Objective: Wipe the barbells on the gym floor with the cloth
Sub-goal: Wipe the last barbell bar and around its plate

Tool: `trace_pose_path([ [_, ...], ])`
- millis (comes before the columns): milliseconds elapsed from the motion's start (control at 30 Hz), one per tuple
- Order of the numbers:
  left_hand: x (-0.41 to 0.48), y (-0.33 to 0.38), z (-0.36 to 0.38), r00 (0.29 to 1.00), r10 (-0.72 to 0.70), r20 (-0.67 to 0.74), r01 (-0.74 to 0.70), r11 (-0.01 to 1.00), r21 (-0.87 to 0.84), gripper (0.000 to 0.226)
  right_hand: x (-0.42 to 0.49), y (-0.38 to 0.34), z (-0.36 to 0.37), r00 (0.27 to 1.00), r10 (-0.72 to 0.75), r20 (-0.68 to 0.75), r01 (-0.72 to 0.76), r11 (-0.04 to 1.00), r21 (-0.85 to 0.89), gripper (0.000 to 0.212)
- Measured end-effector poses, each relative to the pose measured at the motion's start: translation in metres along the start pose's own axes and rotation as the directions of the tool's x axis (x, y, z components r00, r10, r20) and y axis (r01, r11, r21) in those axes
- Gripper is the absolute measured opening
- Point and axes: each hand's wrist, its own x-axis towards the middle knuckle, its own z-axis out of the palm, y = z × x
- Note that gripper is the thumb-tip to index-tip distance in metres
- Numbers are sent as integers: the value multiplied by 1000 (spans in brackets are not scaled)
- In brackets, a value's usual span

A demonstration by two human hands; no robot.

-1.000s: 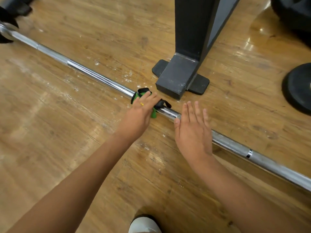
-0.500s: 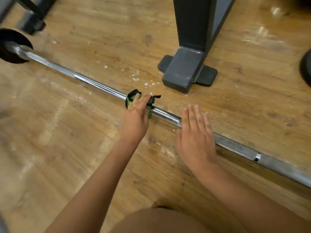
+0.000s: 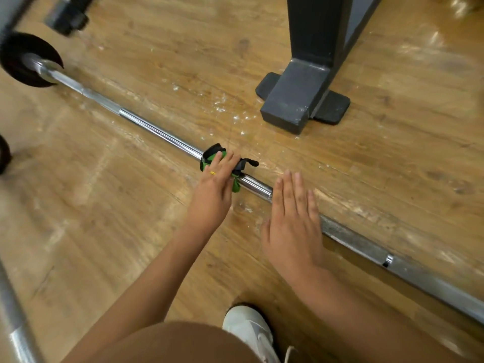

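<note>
Green cloth (image 3: 212, 154) bunched on smooth chrome barbell (image 3: 157, 131).

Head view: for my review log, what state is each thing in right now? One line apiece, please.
barbell: lying on the wooden floor, partly covered by both hands.
weight plate: mounted on the barbell's far end.
cloth: bunched over the bar, under the left hand.
left hand: fingers straight, pressing the cloth.
right hand: flat, laid over the bar.
second bar: lying at the lower left edge.
</note>
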Motion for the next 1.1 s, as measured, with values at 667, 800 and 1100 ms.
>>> trace_pose_path([
  [667,3,-5,-2,978,186,93,-195,975,107,55,-2,-8,5,999,38,-32,-35,993,113,78],
  [800,16,-4,-5,999,15,-40,-12,997,70,51,4,0,5,999,25,-39,-21,996,91,74],
  [1100,36,17,-10,980,88,177,-123,972,200,49,20,11,-18,996,12,83,-19,996,86,86],
])
